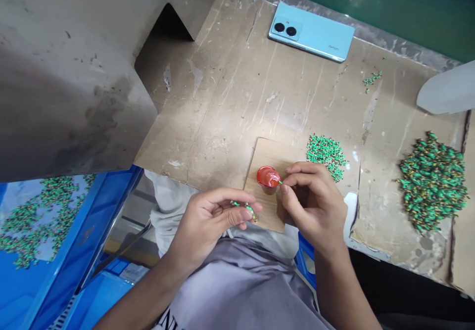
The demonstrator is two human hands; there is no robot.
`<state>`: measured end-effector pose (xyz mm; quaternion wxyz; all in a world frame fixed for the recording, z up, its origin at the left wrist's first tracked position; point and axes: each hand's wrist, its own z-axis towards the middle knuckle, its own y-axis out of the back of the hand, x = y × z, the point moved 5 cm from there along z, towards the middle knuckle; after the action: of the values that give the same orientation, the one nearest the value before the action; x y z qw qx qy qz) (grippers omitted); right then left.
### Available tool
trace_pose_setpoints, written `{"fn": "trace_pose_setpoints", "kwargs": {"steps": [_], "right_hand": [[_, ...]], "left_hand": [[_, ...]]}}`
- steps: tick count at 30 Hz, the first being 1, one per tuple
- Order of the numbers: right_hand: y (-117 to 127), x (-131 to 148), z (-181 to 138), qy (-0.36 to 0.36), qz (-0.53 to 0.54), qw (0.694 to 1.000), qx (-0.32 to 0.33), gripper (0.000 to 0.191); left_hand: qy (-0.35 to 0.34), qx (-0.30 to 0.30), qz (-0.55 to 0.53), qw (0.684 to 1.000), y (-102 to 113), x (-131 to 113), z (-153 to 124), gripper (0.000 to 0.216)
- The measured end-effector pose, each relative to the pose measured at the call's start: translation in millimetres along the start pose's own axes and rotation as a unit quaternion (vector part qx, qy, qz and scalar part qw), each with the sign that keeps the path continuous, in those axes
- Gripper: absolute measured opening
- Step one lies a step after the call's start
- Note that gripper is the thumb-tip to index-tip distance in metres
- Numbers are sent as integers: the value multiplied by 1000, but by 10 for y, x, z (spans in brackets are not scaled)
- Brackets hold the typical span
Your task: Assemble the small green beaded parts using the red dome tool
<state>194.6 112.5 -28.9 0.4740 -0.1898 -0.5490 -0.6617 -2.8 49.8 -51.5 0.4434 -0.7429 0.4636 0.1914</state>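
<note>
In the head view, the right hand [315, 204] pinches a small green piece [280, 182], its long axis slanting left toward the red cup [259, 172]; contact with the paste [270, 177] is unclear. The cup sits on cardboard [266, 147] at the bench's [222, 127] near edge, nearer this hand than the left hand [211, 216], which grasps several green pieces [253, 213].

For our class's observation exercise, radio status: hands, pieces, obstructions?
Left fingers: holding small green pieces. Right fingers: pinching small green piece at round red dish. Light-blue rectangular phone: apart, not blocking.
</note>
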Motion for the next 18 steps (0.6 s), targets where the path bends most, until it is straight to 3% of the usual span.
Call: {"fn": "trace_pose_setpoints", "kwargs": {"steps": [3,8,14,18], "right_hand": [[-7,-8,-3,-1,3,1000,1,15],[-16,-24,-2,-1,6,1000,0,16],[-18,-19,-7,-3,7,1000,-2,15],[55,-14,-55,-12,1,1000,-6,13]], "left_hand": [[-8,2,7,1000,-6,14,-6,6],[0,4,-8,1000,-39,17,4,18],[-9,11,-24,1000,-76,3,17,6],[16,12,-40,999,-80,31,13,14]]}}
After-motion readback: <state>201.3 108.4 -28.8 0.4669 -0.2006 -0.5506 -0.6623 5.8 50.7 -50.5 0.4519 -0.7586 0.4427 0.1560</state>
